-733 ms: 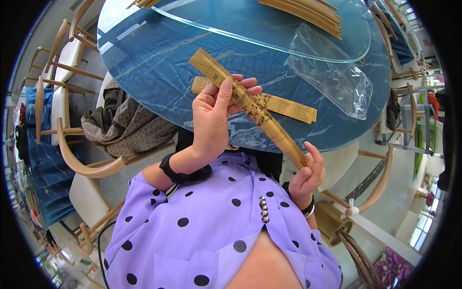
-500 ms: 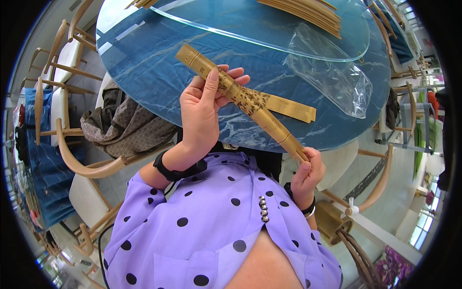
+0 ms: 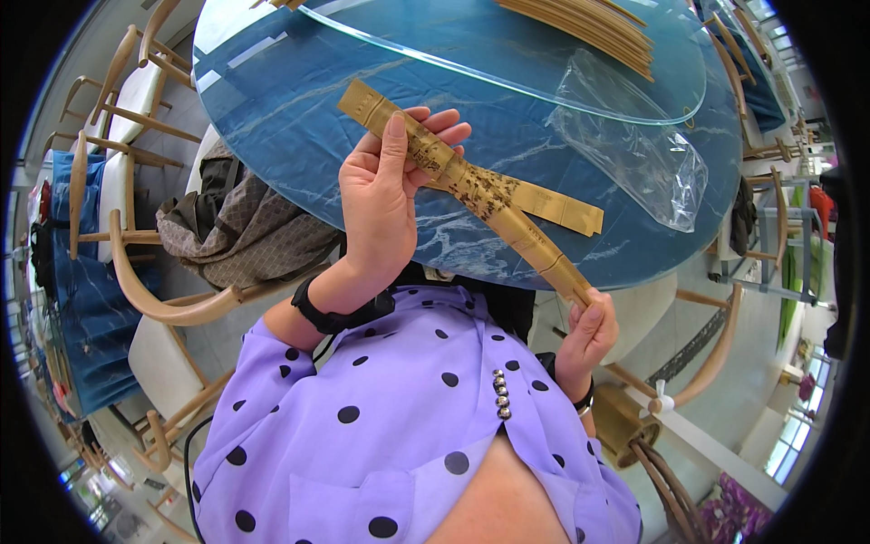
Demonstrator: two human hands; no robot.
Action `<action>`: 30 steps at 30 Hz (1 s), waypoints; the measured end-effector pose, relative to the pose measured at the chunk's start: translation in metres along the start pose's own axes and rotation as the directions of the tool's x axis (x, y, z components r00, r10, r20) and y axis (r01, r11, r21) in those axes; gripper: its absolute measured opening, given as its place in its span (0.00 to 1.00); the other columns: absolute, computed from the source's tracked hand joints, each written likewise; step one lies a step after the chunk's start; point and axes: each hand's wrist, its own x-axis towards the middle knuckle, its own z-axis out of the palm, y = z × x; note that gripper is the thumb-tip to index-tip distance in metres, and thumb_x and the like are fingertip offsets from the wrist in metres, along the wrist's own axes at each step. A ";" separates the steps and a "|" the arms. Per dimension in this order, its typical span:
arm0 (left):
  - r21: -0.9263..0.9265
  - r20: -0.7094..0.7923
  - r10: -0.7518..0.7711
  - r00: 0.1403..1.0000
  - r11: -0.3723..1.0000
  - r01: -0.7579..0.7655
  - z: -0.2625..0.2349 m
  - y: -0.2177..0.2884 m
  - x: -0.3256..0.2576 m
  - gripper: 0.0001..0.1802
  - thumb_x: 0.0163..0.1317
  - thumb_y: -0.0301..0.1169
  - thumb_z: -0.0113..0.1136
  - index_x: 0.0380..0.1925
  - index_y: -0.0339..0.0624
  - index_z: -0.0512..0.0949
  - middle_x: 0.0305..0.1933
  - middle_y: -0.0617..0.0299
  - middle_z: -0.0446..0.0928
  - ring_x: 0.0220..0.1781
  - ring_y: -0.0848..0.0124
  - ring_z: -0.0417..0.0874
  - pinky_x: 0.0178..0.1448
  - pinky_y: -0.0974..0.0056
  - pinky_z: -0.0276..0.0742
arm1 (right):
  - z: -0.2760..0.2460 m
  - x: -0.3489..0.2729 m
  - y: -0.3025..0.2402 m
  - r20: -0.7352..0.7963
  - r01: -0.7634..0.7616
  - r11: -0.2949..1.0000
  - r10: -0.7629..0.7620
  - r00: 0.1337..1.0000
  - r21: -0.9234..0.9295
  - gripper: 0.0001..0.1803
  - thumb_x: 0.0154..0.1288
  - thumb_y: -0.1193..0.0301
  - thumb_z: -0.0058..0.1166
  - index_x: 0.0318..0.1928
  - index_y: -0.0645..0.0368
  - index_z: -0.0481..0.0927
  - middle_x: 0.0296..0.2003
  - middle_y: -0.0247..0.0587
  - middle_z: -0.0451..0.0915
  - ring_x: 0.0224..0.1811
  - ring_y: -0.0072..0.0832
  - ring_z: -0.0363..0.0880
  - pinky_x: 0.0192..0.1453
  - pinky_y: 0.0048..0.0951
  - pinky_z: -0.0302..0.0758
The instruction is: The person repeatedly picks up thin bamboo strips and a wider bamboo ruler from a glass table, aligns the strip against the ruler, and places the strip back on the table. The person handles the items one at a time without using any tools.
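Stretched between both hands over the table's near edge is a long, narrow gold packet, flat, with dark floral print around its middle. My left hand pinches its upper part between thumb and fingers, other fingertips spread behind it. At the lower end, my right hand closes its thumb and fingers on the tip. A second gold packet shows from behind the first, crossing it at an angle. Whether that one rests on the table or is held too, I cannot tell.
The round table has a blue marbled cover and a raised glass turntable. A stack of gold strips lies on it at the far right. Beside it is a crumpled clear plastic bag. A wooden chair at left holds a patterned bag.
The right hand, with the packet's lower end, has shifted slightly right and down. The left hand keeps its hold. The whole view has moved a little.
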 end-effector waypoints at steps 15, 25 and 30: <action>0.040 -0.013 -0.019 1.000 0.999 0.020 0.006 0.002 0.002 0.27 0.82 0.45 0.40 0.51 0.29 0.78 0.50 0.42 0.84 0.52 0.55 0.89 0.56 0.57 0.86 | 0.004 0.001 0.001 0.081 -0.041 0.994 0.033 0.996 0.098 0.19 0.80 0.64 0.48 0.30 0.63 0.71 0.21 0.34 0.67 0.20 0.22 0.60 0.24 0.27 0.55; 0.142 0.002 -0.028 1.000 0.990 0.027 0.002 -0.002 0.001 0.27 0.83 0.44 0.37 0.49 0.29 0.79 0.52 0.41 0.84 0.53 0.53 0.88 0.58 0.55 0.85 | 0.008 -0.001 -0.002 0.069 -0.047 0.991 0.039 0.997 0.123 0.19 0.79 0.65 0.51 0.29 0.64 0.72 0.20 0.36 0.69 0.19 0.24 0.62 0.24 0.28 0.57; 0.102 -0.062 0.018 0.998 0.995 -0.011 0.010 0.005 0.007 0.27 0.83 0.43 0.37 0.50 0.28 0.79 0.52 0.40 0.84 0.52 0.53 0.88 0.58 0.56 0.85 | 0.009 0.000 0.000 0.138 -0.031 0.991 0.013 0.990 0.132 0.19 0.78 0.66 0.51 0.29 0.64 0.73 0.20 0.36 0.69 0.18 0.24 0.63 0.23 0.27 0.58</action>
